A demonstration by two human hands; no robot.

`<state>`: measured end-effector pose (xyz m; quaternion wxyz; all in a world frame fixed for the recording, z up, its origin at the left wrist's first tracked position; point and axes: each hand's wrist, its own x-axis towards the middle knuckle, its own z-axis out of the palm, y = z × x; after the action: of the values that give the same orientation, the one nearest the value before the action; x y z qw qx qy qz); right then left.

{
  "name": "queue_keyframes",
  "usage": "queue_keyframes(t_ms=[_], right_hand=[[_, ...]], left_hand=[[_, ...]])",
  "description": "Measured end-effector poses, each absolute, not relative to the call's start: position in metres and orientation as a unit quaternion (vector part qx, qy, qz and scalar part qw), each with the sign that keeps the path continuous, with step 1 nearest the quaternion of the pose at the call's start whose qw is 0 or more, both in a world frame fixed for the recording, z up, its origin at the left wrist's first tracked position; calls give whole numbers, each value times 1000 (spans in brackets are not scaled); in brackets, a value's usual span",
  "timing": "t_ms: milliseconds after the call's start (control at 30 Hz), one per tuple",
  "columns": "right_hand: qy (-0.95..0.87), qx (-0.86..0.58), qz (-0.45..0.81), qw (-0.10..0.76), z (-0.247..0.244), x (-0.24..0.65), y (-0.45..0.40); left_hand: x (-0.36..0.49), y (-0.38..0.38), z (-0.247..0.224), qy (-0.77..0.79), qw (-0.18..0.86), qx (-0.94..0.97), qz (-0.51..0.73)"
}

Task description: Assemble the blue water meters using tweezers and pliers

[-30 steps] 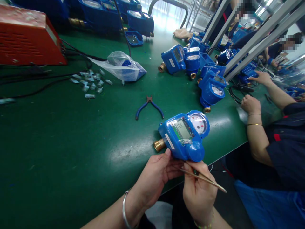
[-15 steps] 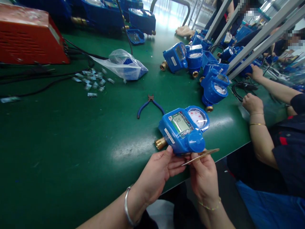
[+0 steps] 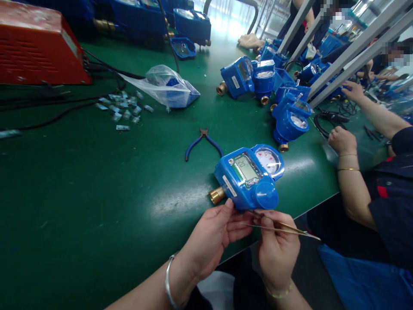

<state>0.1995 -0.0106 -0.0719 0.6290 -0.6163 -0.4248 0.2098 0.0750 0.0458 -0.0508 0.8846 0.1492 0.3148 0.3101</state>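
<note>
A blue water meter (image 3: 240, 176) with a lit display, a round dial and a brass fitting sits near the table's front edge. My left hand (image 3: 211, 237) holds its lower side, thumb against the blue casing and fingers underneath. Just to the right, my right hand (image 3: 279, 245) pinches a pair of thin metal tweezers (image 3: 290, 229), whose tips point left toward the underside of the meter. Behind the meter lie blue-handled cutters (image 3: 204, 134), handles spread. What the tweezer tips touch is too small to tell.
On the green table (image 3: 97, 193) are a red metal box (image 3: 38, 47), small pale parts (image 3: 124, 105), a plastic bag (image 3: 174, 90) with blue pieces, and several more meters (image 3: 292, 118). At the right, a co-worker's hands (image 3: 343, 140) and arms reach over the table beside grey metal posts.
My right hand has turned, and the tweezers now point more to the right at their back end, lying flatter. The co-worker's far hand has shifted slightly. The meter has barely moved.
</note>
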Motion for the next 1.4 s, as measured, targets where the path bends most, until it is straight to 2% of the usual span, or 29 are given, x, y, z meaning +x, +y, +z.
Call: queue_keyframes(t_ms=[133, 233, 433, 567, 733, 867, 1067, 1200, 1400], right_hand=[[-369, -565, 329, 660, -76, 204, -11], [-366, -552, 352, 662, -73, 205, -13], [-363, -552, 286, 694, -68, 207, -14], [-263, -605, 225, 717, -72, 220, -11], [-180, -677, 241, 671, -93, 243, -2], [-169, -700, 235, 652, -101, 243, 5], [-194, -705, 254, 633, -110, 240, 9], [-214, -701, 251, 632, -124, 242, 10], [-238, -692, 187, 655, -110, 229, 15]], left_hand=[[75, 45, -50, 300, 890, 153, 307], [74, 45, -50, 310, 888, 150, 304], [75, 47, -51, 343, 874, 142, 312], [65, 42, -48, 393, 859, 172, 279], [21, 47, -29, 499, 801, 216, 251], [-23, 97, 9, 569, 672, 365, 303], [-35, 247, 70, 568, 504, 479, 440], [-16, 315, 81, 589, 441, 474, 483], [-4, 328, 76, 638, 385, 477, 465]])
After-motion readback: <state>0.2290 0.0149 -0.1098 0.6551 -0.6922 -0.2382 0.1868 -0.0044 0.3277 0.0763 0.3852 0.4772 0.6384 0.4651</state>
